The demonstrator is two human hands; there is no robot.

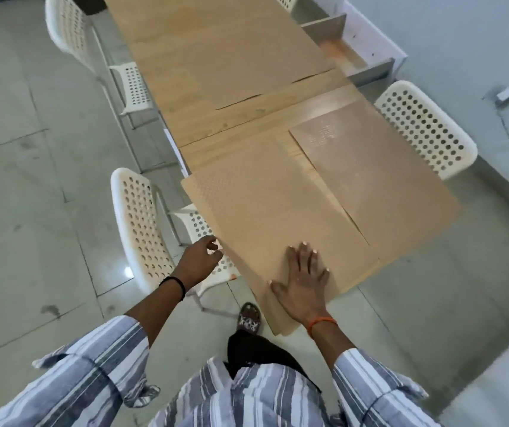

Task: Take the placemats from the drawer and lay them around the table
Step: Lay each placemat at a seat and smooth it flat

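Note:
A tan placemat lies on the near end of the wooden table, with its near corner hanging over the edge. My right hand presses flat on it with fingers spread. My left hand hovers at the mat's left edge over a chair, fingers loosely curled, holding nothing. A browner placemat lies to the right of it. Farther up the table lie two more tan placemats. The drawer stands pulled out of the table's right side.
White perforated chairs stand around the table: one at near left, one at far left, one at right. The floor is grey tile. My foot is under the table's near corner.

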